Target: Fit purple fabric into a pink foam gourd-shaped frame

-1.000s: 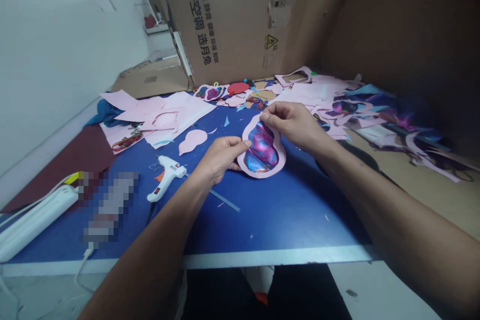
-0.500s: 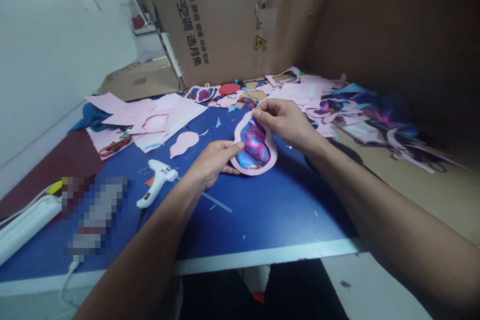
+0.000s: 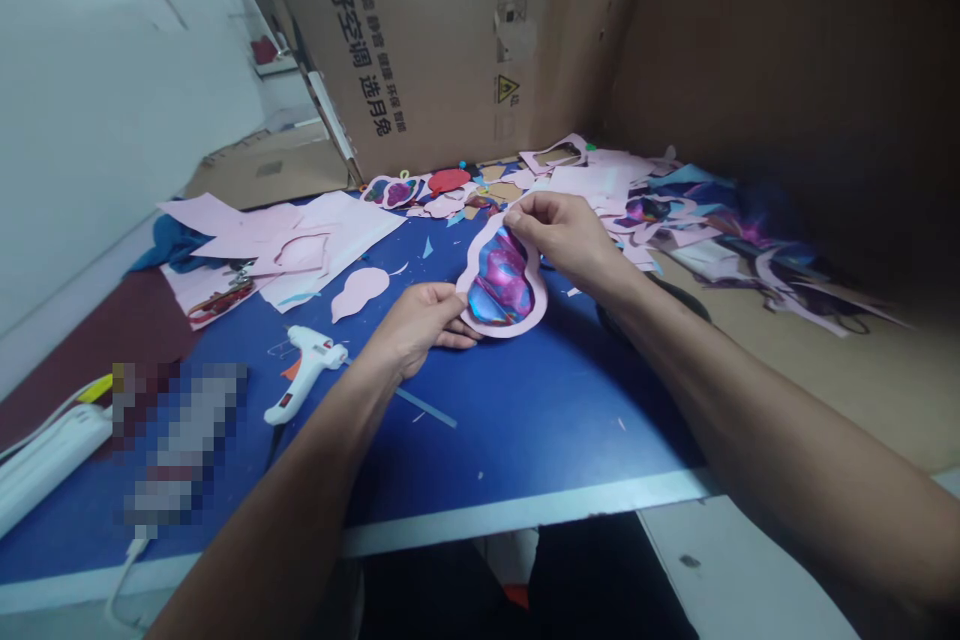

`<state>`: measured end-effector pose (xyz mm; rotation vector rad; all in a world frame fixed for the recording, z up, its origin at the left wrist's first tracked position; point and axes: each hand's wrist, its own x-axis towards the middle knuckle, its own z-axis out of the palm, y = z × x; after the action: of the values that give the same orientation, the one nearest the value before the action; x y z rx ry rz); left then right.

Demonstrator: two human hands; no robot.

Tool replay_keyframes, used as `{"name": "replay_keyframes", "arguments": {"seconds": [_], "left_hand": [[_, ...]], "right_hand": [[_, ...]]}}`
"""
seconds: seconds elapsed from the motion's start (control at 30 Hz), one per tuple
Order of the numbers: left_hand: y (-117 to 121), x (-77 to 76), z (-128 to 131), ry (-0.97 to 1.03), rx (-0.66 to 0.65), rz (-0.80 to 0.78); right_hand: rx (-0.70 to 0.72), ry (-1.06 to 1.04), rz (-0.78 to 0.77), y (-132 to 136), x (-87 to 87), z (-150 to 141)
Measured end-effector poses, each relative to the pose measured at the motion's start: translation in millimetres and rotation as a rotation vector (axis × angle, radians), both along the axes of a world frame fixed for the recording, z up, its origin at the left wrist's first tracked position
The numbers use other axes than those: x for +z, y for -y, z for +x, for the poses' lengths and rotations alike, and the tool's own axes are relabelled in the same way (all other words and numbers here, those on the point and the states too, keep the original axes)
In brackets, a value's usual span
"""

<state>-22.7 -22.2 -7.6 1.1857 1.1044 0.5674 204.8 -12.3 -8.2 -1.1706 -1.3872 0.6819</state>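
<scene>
I hold a gourd-shaped pink paper frame with shiny blue and magenta foil inside it (image 3: 500,285), tilted up a little over the blue table (image 3: 525,420). My left hand (image 3: 417,320) pinches its lower left edge. My right hand (image 3: 559,235) pinches its narrow top end. A white hot glue gun (image 3: 301,380) lies on the table to the left of my left hand. A plain pink gourd cutout (image 3: 358,290) lies flat behind the glue gun.
Pink paper sheets and offcuts (image 3: 300,240) cover the back left. Finished foil pieces and scraps (image 3: 675,210) pile up at the back and right. A big cardboard box (image 3: 420,30) stands behind. A white power strip (image 3: 45,460) lies at the left.
The bottom of the gourd piece has lifted off the table and tilted toward me. Both hands kept their pinch on it. The view shifted slightly.
</scene>
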Motion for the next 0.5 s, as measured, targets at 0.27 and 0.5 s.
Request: {"name": "replay_keyframes", "arguments": {"seconds": [0.27, 0.5], "left_hand": [[-2.3, -6.6, -2.5, -0.044, -0.01, 0.064], [-3.9, -9.6, -3.0, -0.063, 0.025, 0.075]], "right_hand": [[0.012, 0.005, 0.003, 1.2, 1.4, -2.0], [0.037, 0.005, 0.007, 2.9, 2.6, -2.2]]}}
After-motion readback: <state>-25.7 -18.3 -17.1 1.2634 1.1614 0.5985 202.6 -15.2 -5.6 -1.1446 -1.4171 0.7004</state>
